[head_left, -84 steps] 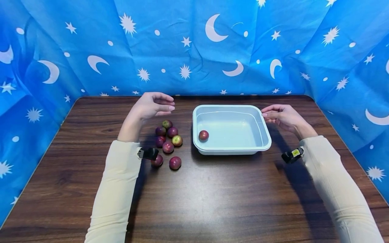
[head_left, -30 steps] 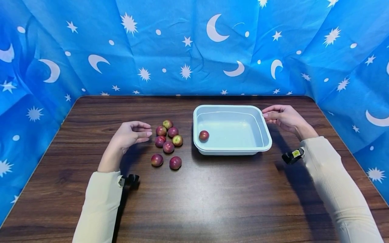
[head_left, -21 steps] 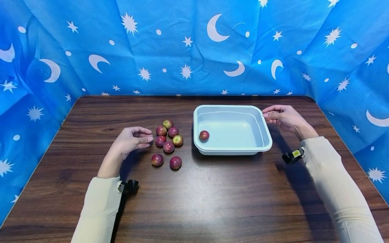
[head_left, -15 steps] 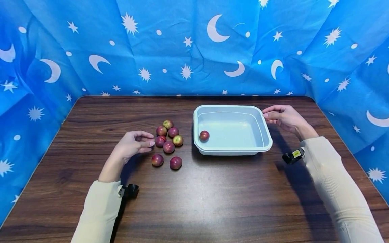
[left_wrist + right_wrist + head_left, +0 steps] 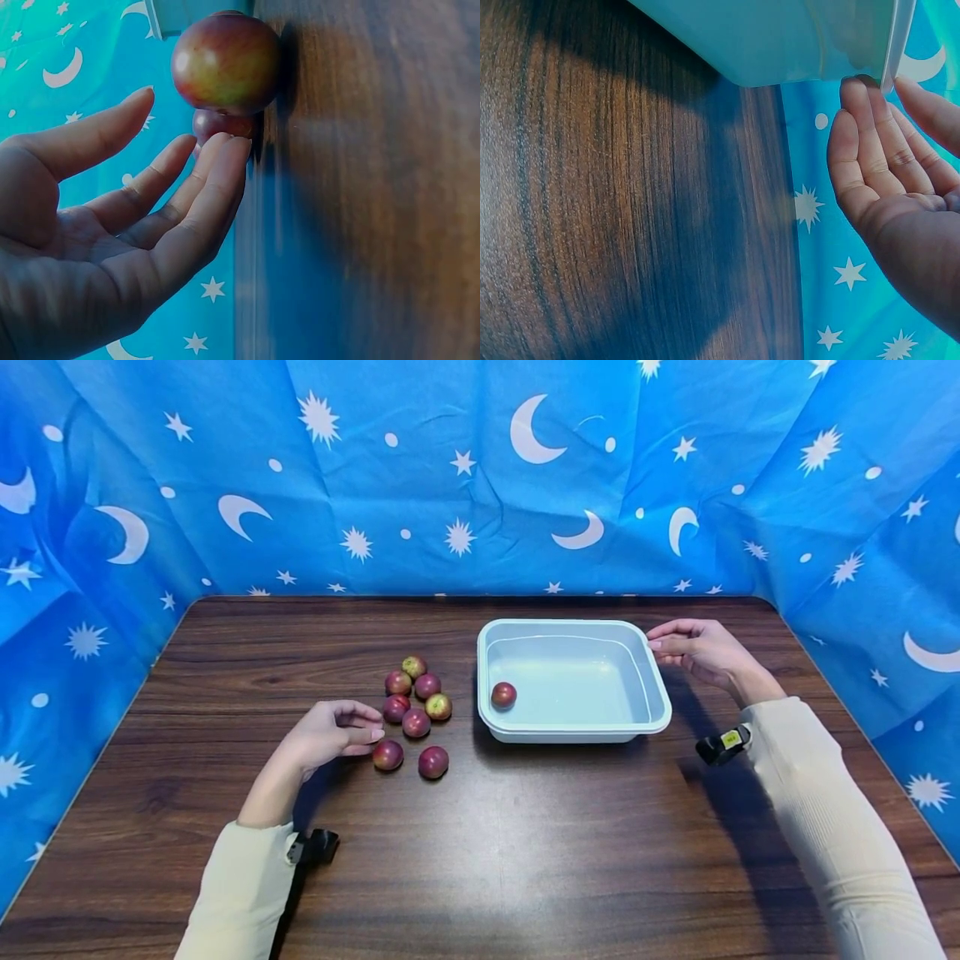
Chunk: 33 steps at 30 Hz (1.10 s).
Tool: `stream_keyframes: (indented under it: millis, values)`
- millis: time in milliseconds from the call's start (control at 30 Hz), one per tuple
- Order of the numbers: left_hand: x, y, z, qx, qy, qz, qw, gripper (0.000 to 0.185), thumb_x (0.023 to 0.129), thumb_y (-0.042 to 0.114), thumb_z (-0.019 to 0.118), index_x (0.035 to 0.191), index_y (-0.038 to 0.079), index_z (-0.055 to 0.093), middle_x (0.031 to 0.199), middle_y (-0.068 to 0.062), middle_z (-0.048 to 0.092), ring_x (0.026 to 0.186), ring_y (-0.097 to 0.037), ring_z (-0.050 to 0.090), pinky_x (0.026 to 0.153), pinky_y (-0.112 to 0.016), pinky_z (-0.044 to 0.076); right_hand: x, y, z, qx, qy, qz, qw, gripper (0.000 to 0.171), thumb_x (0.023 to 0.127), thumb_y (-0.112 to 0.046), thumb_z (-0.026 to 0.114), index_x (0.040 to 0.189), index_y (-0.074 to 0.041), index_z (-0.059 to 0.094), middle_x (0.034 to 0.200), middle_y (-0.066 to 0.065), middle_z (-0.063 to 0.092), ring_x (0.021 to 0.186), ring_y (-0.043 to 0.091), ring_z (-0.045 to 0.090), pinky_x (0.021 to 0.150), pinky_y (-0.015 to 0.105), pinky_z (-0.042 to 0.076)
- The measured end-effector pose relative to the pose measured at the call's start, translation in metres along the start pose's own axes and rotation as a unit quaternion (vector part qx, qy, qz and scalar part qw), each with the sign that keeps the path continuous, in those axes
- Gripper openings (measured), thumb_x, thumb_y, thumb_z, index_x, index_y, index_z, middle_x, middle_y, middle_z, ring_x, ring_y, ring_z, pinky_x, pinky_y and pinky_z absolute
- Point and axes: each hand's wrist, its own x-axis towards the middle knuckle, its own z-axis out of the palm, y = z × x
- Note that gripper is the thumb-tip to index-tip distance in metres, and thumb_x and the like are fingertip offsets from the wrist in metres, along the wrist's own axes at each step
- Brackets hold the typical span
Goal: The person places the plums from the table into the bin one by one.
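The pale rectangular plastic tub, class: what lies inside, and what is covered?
One round reddish fruit lies near the left end of the tub; the spot beneath it is hidden.

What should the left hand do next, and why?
I'd probably ease the left hand over and pinch the plum beside its thumb. That plum is very close, the hand is open with nothing in it, and the right hand is holding the plastic tub by its rim.
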Motion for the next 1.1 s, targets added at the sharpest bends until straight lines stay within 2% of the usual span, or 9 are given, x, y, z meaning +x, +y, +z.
stream_keyframes:
  millis: [233,400,567,833,1100]
  values:
    - [-0.003,-0.005,0.001,0.008,-0.024,0.006,0.9997,0.039,0.087,0.008,0.062,0.119,-0.011,0.048,0.108,-0.02,0.056,0.086,-0.015,0.059,0.077,-0.032,0.053,0.001,0.0,0.0,-0.024,0.015,0.004,1.0,0.017,0.085,-0.006,0.063,0.101,0.001,0.065,0.085,0.004,0.067,0.073,0.015,0.063,0.069,0.026,0.054]
    - [-0.004,-0.006,0.002,-0.005,-0.04,0.011,0.9991,0.04,0.085,0.005,0.063,0.117,-0.013,0.047,0.104,-0.02,0.057,0.084,-0.015,0.06,0.076,-0.031,0.053,0.001,0.0,0.0,-0.026,0.016,0.007,0.999,0.014,0.084,-0.007,0.065,0.098,-0.003,0.066,0.086,0.004,0.066,0.071,0.016,0.061,0.067,0.024,0.054]
    - [-0.004,-0.009,0.003,-0.01,-0.051,0.016,0.9985,0.039,0.085,0.004,0.063,0.116,-0.014,0.047,0.101,-0.018,0.058,0.083,-0.016,0.061,0.075,-0.032,0.054,0.001,0.0,0.001,-0.019,0.014,0.005,1.0,0.017,0.085,-0.006,0.064,0.101,0.002,0.065,0.085,0.005,0.067,0.071,0.015,0.062,0.068,0.026,0.054]
    - [-0.003,-0.011,0.002,-0.016,-0.051,0.025,0.9983,0.039,0.085,0.003,0.063,0.115,-0.015,0.047,0.1,-0.018,0.058,0.083,-0.016,0.061,0.075,-0.032,0.054,0.0,-0.002,0.001,-0.03,0.014,0.01,0.999,0.011,0.085,-0.008,0.064,0.095,-0.006,0.067,0.086,0.004,0.066,0.071,0.015,0.061,0.069,0.025,0.054]
    - [-0.006,-0.008,-0.003,-0.012,-0.039,0.021,0.9989,0.04,0.085,0.004,0.063,0.116,-0.015,0.047,0.101,-0.019,0.058,0.083,-0.015,0.061,0.075,-0.031,0.054,0.0,-0.001,0.0,-0.016,0.008,0.003,1.0,0.014,0.086,-0.004,0.062,0.099,0.0,0.065,0.085,0.005,0.067,0.072,0.015,0.063,0.068,0.026,0.054]
